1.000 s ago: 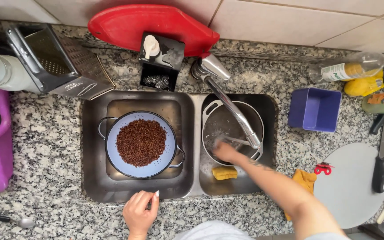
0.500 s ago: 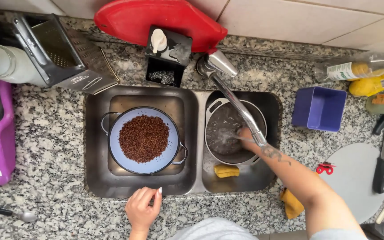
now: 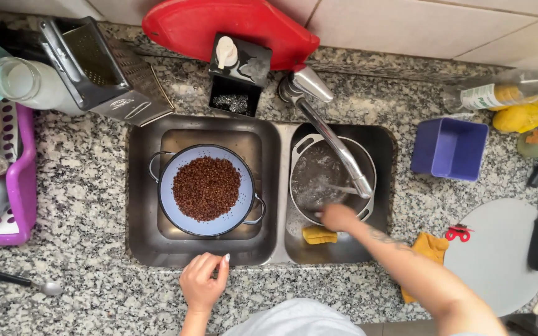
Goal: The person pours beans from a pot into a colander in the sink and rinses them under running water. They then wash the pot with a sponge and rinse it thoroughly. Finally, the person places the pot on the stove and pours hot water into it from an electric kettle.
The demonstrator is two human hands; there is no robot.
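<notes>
- Right hand (image 3: 339, 218): fingers curled over the near rim of the steel pot (image 3: 333, 179); whether they pinch the rim or merely press on it cannot be told.
- Steel pot: sits in the right sink basin, under the faucet (image 3: 331, 134), water inside.
- Left hand (image 3: 203, 283): loosely curled, empty, resting on the sink's front edge.
- Step, as judged: rinsing the pot; next it seems to need a firm hold on the rim to tip the water out.
- Yellow sponge (image 3: 319, 234): just beside the right hand, on the basin floor.
- Blue colander (image 3: 207, 190): left basin, filled with dark brown beans.
- Beyond: grater (image 3: 104, 71), red cutting board (image 3: 231, 25), purple box (image 3: 448, 148) on the granite counter.
</notes>
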